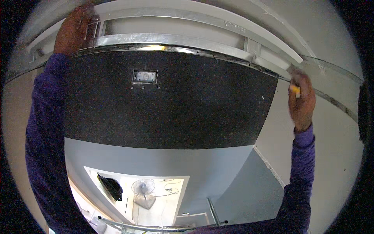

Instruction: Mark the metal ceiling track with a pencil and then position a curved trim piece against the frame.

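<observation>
My left hand [72, 31] is raised to a silver metal frame [163, 38] along the top, its fingers curled at the frame's left part. My right hand [302, 99] is closed around a small yellow object [295, 91], probably a tool handle; its upper end is blurred against the frame's right part. A white strip [167, 7] runs above the metal channels. Below the frame is a dark panel [198, 101] with a recessed metal box [144, 77].
A grey-blue wall [156, 160] has a white-framed opening, through which a fan [143, 188] and a black object [111, 187] show. A metal rail [212, 210] crosses the bottom. Pale boards [331, 140] flank the dark panel on the right.
</observation>
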Action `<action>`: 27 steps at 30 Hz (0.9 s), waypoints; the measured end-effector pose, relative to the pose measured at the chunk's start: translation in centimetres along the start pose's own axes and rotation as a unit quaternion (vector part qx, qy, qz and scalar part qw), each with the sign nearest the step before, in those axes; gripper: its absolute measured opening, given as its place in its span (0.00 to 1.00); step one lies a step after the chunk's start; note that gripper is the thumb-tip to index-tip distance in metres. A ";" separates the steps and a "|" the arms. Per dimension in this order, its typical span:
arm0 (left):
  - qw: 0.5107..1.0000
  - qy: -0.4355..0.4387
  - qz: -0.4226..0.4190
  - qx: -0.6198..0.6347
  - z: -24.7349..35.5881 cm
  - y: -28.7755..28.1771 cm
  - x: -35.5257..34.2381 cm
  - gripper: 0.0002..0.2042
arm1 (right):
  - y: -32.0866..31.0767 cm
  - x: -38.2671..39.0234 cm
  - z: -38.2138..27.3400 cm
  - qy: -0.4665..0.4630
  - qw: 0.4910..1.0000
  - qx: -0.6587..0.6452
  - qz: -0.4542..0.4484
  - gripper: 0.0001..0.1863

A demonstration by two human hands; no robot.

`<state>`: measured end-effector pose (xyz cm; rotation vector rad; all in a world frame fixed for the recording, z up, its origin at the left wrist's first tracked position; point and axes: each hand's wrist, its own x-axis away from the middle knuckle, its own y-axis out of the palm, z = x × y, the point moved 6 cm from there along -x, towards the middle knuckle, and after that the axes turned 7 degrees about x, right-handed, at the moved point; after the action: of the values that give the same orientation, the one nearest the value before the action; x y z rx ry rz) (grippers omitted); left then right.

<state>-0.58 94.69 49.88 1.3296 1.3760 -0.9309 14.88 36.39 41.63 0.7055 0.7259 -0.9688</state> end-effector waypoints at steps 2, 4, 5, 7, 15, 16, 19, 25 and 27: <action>0.998 -0.044 -0.021 0.032 -2.5 -1.0 -0.4 0.19 | 2.1 -2.1 3.2 0.007 0.999 0.054 -0.004 0.19; 0.979 0.008 -0.033 -0.200 -5.2 -3.2 -1.3 0.19 | 3.5 -5.8 5.1 0.007 0.999 0.049 -0.009 0.19; 0.978 0.007 -0.034 -0.204 -5.4 -3.0 -1.9 0.19 | 4.3 -6.9 7.1 0.034 0.996 0.059 -0.051 0.18; 0.968 -0.021 -0.105 -0.228 -6.6 -2.4 -2.2 0.19 | 5.7 -8.5 8.2 0.106 0.972 0.160 -0.136 0.17; 0.935 -0.112 -0.189 -0.278 -2.9 -1.9 -3.1 0.12 | 11.1 -9.2 12.4 -0.015 0.934 0.280 -0.221 0.19; 0.913 -0.096 -0.189 -0.348 -3.8 -5.6 -2.7 0.11 | 10.7 -10.9 7.5 0.041 0.982 0.084 -0.163 0.18; 0.915 -0.065 -0.162 -0.364 -3.6 -4.8 -2.1 0.11 | 12.4 -9.8 13.1 0.023 0.998 0.004 -0.056 0.20; 0.935 -0.045 -0.157 -0.314 -2.5 -4.0 -2.3 0.12 | 10.1 -8.9 4.8 0.043 0.971 -0.235 -0.003 0.14; 0.938 0.010 -0.121 -0.326 -3.9 -4.8 -1.1 0.12 | 10.5 -9.9 2.6 0.129 0.974 -0.080 -0.166 0.11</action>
<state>-5.91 97.65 51.40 0.6760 1.6959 -0.5329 21.18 43.03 53.13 0.5831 1.1654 -1.1167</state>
